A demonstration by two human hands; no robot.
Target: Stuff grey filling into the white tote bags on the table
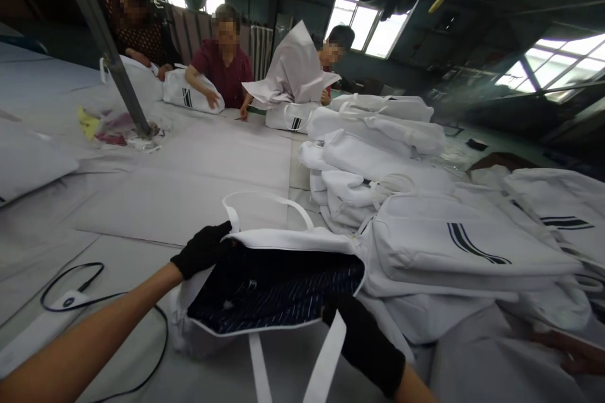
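A white bag (288, 240) with a dark blue, white-flecked lining (293, 296) lies on the table in front of me, its mouth spread wide toward me. My left hand (203, 250), in a black glove, grips the far left part of the rim, close to the base of a handle (269, 196). At the near right rim, my right hand (359, 337), gloved in black too, pinches the edge; its fingertips are partly hidden at the lining. The near handle (326, 359) hangs down beside my right hand.
White bags with dark stripes (472, 242) are piled at right. A white device (47, 327) with a black cable lies at left. A slanted metal post (108, 44) rises from the table. Across it, several people handle bags; another person's hand (576, 352) shows at lower right.
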